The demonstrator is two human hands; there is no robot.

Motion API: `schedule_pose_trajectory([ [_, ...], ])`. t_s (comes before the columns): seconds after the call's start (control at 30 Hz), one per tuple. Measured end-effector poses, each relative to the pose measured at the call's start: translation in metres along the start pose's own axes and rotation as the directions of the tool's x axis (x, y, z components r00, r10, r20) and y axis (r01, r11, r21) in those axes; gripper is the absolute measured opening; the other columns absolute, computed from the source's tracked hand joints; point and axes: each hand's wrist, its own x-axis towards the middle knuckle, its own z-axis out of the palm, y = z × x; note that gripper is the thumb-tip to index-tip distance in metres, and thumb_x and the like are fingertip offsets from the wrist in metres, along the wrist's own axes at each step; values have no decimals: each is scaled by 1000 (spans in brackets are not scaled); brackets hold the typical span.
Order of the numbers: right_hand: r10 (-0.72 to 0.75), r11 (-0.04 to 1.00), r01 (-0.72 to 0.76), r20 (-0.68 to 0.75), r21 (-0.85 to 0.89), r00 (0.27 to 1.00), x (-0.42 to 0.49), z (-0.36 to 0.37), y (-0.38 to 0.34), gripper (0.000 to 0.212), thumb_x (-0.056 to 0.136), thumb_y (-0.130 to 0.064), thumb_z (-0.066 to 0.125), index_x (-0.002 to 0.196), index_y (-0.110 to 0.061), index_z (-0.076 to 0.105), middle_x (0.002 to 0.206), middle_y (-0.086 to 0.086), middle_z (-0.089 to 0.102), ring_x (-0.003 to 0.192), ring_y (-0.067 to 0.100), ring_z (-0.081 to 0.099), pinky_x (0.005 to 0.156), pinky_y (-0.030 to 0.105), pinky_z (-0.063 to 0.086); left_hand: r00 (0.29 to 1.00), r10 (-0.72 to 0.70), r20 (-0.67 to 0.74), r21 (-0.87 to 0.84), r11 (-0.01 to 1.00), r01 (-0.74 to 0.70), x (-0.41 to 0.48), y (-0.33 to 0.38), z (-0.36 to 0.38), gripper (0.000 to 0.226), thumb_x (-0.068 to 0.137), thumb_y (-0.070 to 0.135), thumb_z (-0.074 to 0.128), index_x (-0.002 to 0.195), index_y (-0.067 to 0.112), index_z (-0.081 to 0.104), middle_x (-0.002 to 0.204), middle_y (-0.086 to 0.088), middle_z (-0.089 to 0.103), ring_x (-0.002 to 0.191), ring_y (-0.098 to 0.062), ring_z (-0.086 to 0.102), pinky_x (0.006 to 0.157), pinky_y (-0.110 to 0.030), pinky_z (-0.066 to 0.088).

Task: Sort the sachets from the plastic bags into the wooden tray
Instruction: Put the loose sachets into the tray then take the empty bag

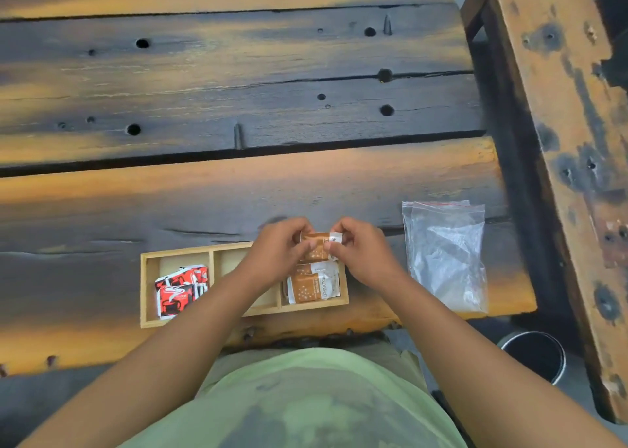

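Observation:
A wooden tray (176, 255) with three compartments lies near the table's front edge. Red, white and black sachets (180, 287) fill its left compartment. Brown and white sachets (314, 286) lie in the right one. My forearm covers most of the middle compartment. Over the tray's far right corner my left hand (277, 247) and my right hand (363, 248) pinch a stack of brown sachets (317, 245) from either side. Right of the tray lie clear plastic bags (445, 253), flat and see-through.
The table (238, 107) is made of dark, worn planks with holes and gaps. A wooden bench (557, 141) runs along its right side. A dark round bin (533, 354) stands on the floor at the lower right.

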Motion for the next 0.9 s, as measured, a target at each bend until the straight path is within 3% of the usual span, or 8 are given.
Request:
schedule_pose_trajectory([
  [0.2, -68, 979, 90, 120, -181, 990, -26, 21, 6, 14, 89, -28, 70, 82, -26, 58, 72, -5, 61, 69, 17, 58, 66, 36, 48, 1000, -4, 21, 133, 991, 1, -34, -19, 9, 13, 89, 26, 69, 86, 30, 57, 71, 10, 59, 66, -8, 52, 57, -28, 36],
  [0.3, -127, 946, 150, 99, -288, 987, -30, 26, 5, 14, 90, -31, 69, 86, -26, 56, 90, -7, 59, 81, 15, 57, 70, 34, 47, 1000, 13, 7, 167, 986, -14, -41, -21, 13, 17, 88, 26, 70, 85, 31, 53, 78, 8, 60, 71, -12, 54, 60, -29, 39],
  [0.4, -146, 915, 178, 114, -362, 983, -33, 29, 2, 13, 92, -31, 67, 94, -23, 58, 93, -7, 61, 82, 15, 58, 70, 35, 49, 999, 35, -11, 232, 972, -32, -43, -25, 17, 15, 86, 24, 72, 90, 24, 57, 91, 7, 53, 82, -15, 53, 66, -30, 38],
  [0.67, -164, 820, 240, 188, -520, 968, -34, 29, -2, 28, 92, -36, 66, 109, -22, 50, 100, -1, 66, 87, 23, 64, 71, 37, 52, 999, 53, 0, 244, 968, -52, -53, -26, 21, 30, 85, 25, 71, 105, 26, 49, 100, 12, 45, 86, -14, 52, 72, -30, 44],
  [0.9, -204, 779, 268, 175, -567, 963, -36, 33, -3, 27, 94, -36, 63, 111, -19, 51, 106, 1, 67, 91, 26, 65, 73, 38, 53, 999, 46, -18, 291, 956, -39, -53, -27, 24, 22, 87, 27, 70, 102, 22, 54, 105, 5, 50, 84, -18, 55, 72, -33, 46],
])
